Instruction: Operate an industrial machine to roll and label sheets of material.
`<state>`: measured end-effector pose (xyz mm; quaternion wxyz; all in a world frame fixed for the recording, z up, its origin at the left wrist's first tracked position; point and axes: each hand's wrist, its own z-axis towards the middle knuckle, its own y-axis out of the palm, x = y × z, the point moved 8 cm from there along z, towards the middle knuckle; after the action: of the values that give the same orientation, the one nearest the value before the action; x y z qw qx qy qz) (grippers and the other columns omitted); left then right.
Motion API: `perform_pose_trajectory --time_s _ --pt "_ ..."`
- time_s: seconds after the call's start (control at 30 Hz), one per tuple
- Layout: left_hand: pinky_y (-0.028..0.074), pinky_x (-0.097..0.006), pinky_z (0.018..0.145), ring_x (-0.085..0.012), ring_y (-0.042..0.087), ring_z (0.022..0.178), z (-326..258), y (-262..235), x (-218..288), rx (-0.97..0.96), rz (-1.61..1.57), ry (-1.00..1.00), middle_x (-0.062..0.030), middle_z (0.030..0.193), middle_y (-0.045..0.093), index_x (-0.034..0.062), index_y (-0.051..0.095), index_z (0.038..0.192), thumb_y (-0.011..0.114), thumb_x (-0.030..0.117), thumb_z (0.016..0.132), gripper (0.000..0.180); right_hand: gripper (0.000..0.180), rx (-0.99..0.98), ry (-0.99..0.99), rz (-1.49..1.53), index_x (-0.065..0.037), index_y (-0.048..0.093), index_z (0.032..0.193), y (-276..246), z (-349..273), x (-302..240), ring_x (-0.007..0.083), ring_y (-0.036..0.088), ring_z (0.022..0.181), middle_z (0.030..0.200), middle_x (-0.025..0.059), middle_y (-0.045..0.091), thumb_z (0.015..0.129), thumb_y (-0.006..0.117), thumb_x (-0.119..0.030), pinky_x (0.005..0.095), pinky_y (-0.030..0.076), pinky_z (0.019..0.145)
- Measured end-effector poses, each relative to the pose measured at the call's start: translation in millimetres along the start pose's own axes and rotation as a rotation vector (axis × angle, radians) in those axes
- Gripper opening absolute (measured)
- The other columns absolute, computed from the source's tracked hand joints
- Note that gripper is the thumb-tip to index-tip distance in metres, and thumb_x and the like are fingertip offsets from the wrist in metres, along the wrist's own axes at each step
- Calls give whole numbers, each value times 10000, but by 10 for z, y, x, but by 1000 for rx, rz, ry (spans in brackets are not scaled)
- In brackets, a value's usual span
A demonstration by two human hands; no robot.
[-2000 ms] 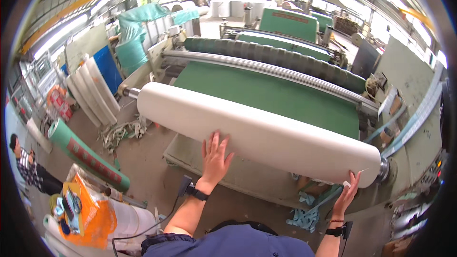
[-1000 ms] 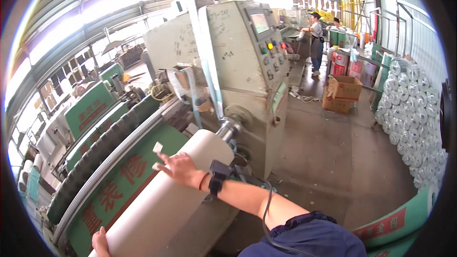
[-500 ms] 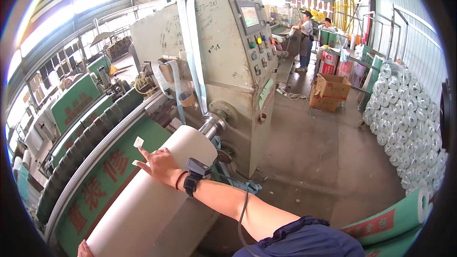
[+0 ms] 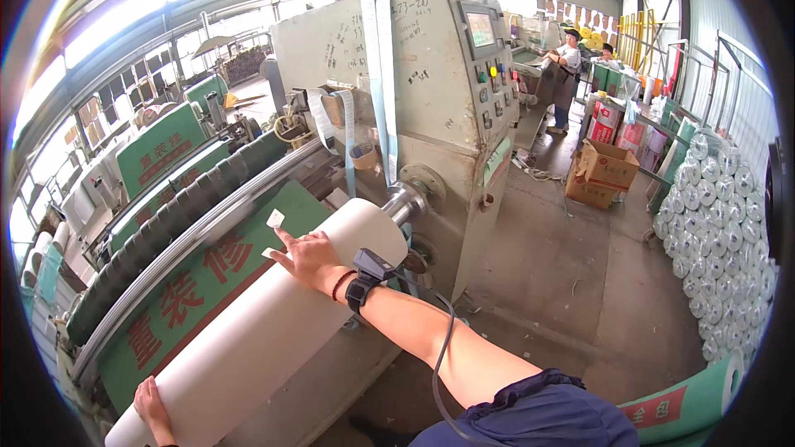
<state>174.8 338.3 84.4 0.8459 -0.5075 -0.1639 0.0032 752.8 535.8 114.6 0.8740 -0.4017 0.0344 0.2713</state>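
Note:
A large white roll (image 4: 265, 327) lies slantwise before me on a metal shaft (image 4: 406, 203) that runs into the machine housing. My right hand (image 4: 315, 260) rests on the roll near the shaft end, fingers stretched out. One small pale sticker (image 4: 276, 218) clings to its index fingertip, and another sticker (image 4: 268, 253) is at the thumb tip. Toward the lower left, my left hand (image 4: 151, 406) lies against the roll with its fingers extended. Just behind the roll runs a green printed sheet (image 4: 195, 285) with red characters.
The grey machine housing (image 4: 431, 91) carries a screen and buttons. Beyond the sheet sits a dark roller (image 4: 178, 236). Wrapped rolls (image 4: 712, 240) are stacked at right, with a green roll (image 4: 687, 406) nearer me. A cardboard box (image 4: 602, 172) and a person (image 4: 565, 70) are farther off.
The view has swung, so everything sits farther right in it. More of my left hand and the roll's near end shows. My right hand keeps its place on the roll, stickers still on its fingertips.

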Motion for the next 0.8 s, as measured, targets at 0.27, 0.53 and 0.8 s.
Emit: perform_pose_trajectory --time_s 0.27,0.53,0.8 --pt "506 -486 1048 -402 691 1180 -128 -171 306 -54 -63 -89 -228 1241 751 -13 759 1228 518 484 1101 567 678 23 17 10 -88 545 1578 -103 -34 -52 340 733 875 806 143 756 1118 471 -579 454 485 958" --pt "476 -488 1131 -419 658 1289 -208 -369 603 -188 -140 -271 -257 1398 702 -21 715 1368 484 574 1102 692 806 -117 72 6 -92 495 1619 36 38 -6 362 749 898 877 222 768 1109 335 -696 472 487 963" --pt "461 -483 1156 -409 634 1331 -155 -364 624 -239 -21 -270 -229 1434 690 13 695 1414 454 623 1102 727 762 -133 83 23 -73 480 1622 8 63 -2 392 734 901 795 184 753 1125 373 -641 485 490 1000"
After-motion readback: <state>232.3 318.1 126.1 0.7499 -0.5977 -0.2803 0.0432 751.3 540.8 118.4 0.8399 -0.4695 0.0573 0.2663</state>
